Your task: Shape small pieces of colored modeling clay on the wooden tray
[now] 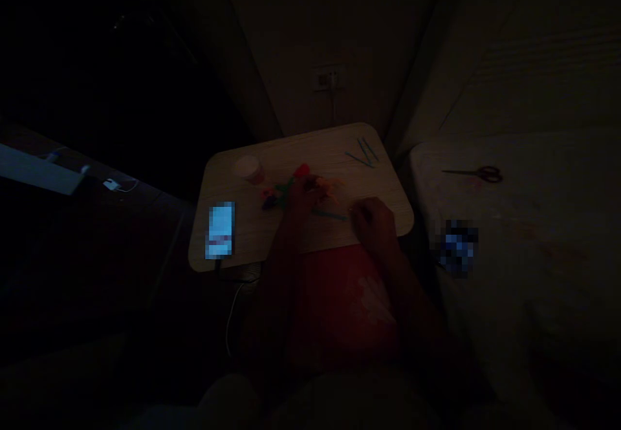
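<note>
The scene is very dark. My left hand (303, 196) is over a cluster of small coloured pieces on the small table (272, 239). Among them are a red piece (301, 171), green pieces (285, 194) and orange pieces (334, 186); their exact kind is unclear. Its fingers curve down among these, too dim to show whether they grip one. To the right, my right hand (374, 222) is at the tabletop with fingers curled together; anything in them is hidden. A thin green stick (330, 215) lies between the hands.
A whitish tub (249, 168) stands at the table's back left, a lit phone (220, 229) at front left. Several thin green sticks (365, 152) lie back right. Scissors (478, 172) rest on the pale surface at right. A wall socket (328, 79) holds a plugged-in cable.
</note>
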`<state>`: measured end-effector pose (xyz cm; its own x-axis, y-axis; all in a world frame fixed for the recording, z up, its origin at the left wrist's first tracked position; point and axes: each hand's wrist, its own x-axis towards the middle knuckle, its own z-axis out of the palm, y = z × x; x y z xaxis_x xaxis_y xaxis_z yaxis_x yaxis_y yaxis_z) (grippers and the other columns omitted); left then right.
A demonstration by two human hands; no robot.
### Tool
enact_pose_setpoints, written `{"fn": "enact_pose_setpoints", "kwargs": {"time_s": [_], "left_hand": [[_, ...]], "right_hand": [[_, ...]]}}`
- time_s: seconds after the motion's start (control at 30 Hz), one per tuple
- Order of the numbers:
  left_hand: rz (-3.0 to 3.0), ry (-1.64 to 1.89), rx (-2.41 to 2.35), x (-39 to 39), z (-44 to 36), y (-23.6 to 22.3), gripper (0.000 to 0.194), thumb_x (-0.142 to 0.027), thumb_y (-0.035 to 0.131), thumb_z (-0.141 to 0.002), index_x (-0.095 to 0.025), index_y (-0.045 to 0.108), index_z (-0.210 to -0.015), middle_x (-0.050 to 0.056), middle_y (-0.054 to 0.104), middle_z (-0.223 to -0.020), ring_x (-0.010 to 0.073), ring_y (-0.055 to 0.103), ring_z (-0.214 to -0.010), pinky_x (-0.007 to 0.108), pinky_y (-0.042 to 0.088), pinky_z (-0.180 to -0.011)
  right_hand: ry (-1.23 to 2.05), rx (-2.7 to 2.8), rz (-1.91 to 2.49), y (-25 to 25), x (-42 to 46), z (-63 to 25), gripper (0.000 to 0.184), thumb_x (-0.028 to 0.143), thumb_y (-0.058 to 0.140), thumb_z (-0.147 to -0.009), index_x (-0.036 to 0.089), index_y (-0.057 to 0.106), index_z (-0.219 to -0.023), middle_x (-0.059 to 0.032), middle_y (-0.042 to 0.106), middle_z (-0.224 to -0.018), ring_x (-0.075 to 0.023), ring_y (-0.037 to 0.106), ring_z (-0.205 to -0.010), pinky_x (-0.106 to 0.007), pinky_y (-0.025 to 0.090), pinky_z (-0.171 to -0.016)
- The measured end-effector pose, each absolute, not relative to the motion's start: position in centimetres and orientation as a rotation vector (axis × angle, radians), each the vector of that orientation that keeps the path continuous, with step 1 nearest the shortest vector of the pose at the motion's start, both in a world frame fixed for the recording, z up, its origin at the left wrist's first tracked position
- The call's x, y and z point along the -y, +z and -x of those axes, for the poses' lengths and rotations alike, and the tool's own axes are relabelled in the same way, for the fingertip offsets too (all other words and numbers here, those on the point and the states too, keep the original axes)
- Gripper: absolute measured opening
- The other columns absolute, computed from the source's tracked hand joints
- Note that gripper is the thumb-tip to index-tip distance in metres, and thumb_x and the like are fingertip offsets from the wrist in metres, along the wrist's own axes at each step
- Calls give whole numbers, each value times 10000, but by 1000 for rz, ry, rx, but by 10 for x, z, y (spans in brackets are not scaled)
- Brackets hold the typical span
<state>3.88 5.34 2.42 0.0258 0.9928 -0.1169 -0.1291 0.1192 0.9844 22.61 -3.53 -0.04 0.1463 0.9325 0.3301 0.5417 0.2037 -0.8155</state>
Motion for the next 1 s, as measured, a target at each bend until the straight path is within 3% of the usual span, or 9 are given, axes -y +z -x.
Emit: {"fn": "enact_pose_setpoints", "kwargs": {"time_s": [0.17, 0.4, 0.83, 1.0], "left_hand": [[-1065, 1163, -1096, -49, -41, 25, 466, -328, 934, -623, -196, 663, -979, 8, 727, -914, 134, 711, -722, 228, 557, -621], [-1083, 1132, -1095, -46, -47, 27, 452, -320, 921, -628, -185, 660, -971, 17, 714, -911, 126, 687, -691, 240, 549, -611], [-1187, 1098, -1160, -46, -45, 30, 399, -238, 909, -630, -191, 678, -952, 38, 738, -972, 172, 715, -849, 293, 599, -747], [-1154, 1103, -1188, -46, -46, 30, 394, -303, 915, -647, -190, 668, -933, 36, 737, -927, 159, 700, -763, 272, 572, -659]], "right_hand": [[802, 1122, 1346, -2, 32, -222, 208, 419, 730, -864, 212, 706, -865, -42, 739, -845, -211, 658, -785, -343, 506, -735], [1105, 706, 1202, 1, 26, -207, 333, 468, 840, -697, 220, 695, -866, -10, 728, -777, -171, 625, -670, -287, 463, -613], [1017, 714, 1183, 5, 26, -198, 291, 439, 789, -765, 220, 753, -954, -16, 741, -826, -165, 638, -712, -282, 485, -640], [1007, 731, 1205, 5, 29, -200, 283, 429, 803, -749, 216, 759, -931, -23, 742, -830, -176, 643, -729, -285, 487, -644]]}}
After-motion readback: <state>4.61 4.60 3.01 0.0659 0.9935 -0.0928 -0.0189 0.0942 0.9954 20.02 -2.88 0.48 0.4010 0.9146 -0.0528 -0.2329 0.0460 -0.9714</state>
